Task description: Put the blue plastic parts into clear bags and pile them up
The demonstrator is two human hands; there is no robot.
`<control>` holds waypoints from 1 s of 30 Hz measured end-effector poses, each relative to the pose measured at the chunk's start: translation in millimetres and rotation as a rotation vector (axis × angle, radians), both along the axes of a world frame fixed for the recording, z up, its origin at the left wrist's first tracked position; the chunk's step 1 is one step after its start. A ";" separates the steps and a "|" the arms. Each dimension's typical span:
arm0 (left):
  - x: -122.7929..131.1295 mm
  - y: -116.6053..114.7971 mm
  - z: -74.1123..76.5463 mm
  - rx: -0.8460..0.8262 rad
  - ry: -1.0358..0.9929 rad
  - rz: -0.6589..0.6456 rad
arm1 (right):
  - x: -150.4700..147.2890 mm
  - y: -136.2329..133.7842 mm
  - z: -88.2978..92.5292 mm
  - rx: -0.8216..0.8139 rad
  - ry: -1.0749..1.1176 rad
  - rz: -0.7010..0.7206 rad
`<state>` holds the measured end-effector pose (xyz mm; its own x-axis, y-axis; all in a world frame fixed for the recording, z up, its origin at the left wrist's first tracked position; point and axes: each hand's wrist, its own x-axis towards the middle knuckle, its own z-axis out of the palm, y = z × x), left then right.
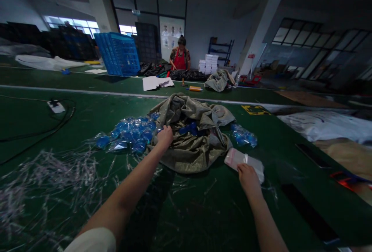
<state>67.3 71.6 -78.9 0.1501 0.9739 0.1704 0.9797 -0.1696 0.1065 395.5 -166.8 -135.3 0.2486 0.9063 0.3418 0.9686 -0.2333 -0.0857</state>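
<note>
A grey-green woven sack (188, 163) lies with its mouth rolled open, and a few blue pieces (192, 128) show inside. My left hand (165, 137) is over the sack's left rim with its fingers pinched together; what they hold, if anything, I cannot make out. Beside it, to the left, is a heap of blue items in clear plastic bags (135, 132). At the lower right of the sack, my right hand (249, 178) has its fingers closed at the near edge of a stack of clear plastic bags (252, 162). Another bagged blue bundle (244, 135) sits just behind that stack.
Torn clear plastic strips (58, 178) are scattered at left, near a power strip (56, 107) with cables. A phone (312, 155) and a long dark object (310, 213) lie at right. Across the bench are blue crates (117, 54) and a person in a red apron (180, 61).
</note>
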 end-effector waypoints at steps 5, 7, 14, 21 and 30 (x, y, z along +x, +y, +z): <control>-35.4 8.4 2.0 0.057 0.003 0.054 | -0.5 -2.7 5.8 0.033 0.046 -0.033; -48.2 11.7 3.5 0.080 -0.039 0.082 | -1.0 -2.2 8.4 0.028 0.074 -0.061; -96.7 29.4 23.0 0.297 -0.210 0.108 | 3.1 2.5 9.1 0.116 0.251 -0.132; -96.6 31.6 27.0 0.103 -0.086 0.120 | -9.3 3.0 29.5 0.622 0.267 -0.124; 38.6 25.6 -5.7 -0.071 -0.158 -0.222 | -62.7 -5.7 65.8 0.968 0.659 -0.085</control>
<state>105.9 97.2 -84.5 0.3382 0.9305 0.1410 0.8898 -0.3649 0.2740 332.8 -172.5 -69.5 0.6823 0.3109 0.6617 0.6550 0.1422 -0.7422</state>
